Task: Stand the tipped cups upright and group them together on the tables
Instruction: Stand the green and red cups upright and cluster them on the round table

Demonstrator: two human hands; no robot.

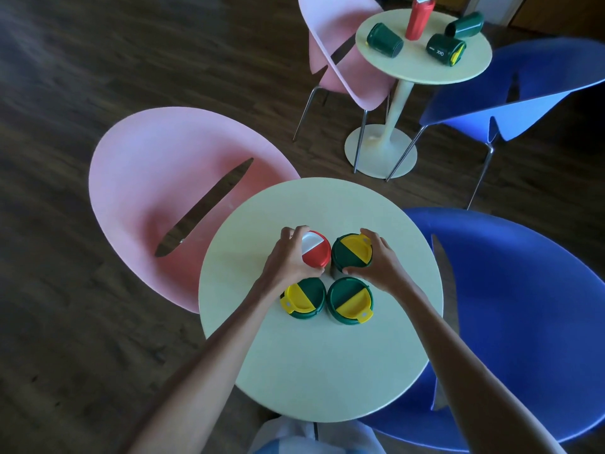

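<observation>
On the near round table (320,371) several lidded cups stand upright in a tight cluster. My left hand (288,260) grips the red cup with a red-and-white lid (316,250). My right hand (376,263) grips the green cup with a green-and-yellow lid (350,252) beside it. In front of these stand two more green cups (302,301) (350,301). On the far round table (425,65) a red cup (419,16) stands upright among three green cups lying on their sides (384,39) (445,49) (465,24).
A pink chair (157,191) sits left of the near table and a blue chair (523,306) to its right. Another pink chair (340,54) and blue chair (530,93) flank the far table. The floor is dark wood.
</observation>
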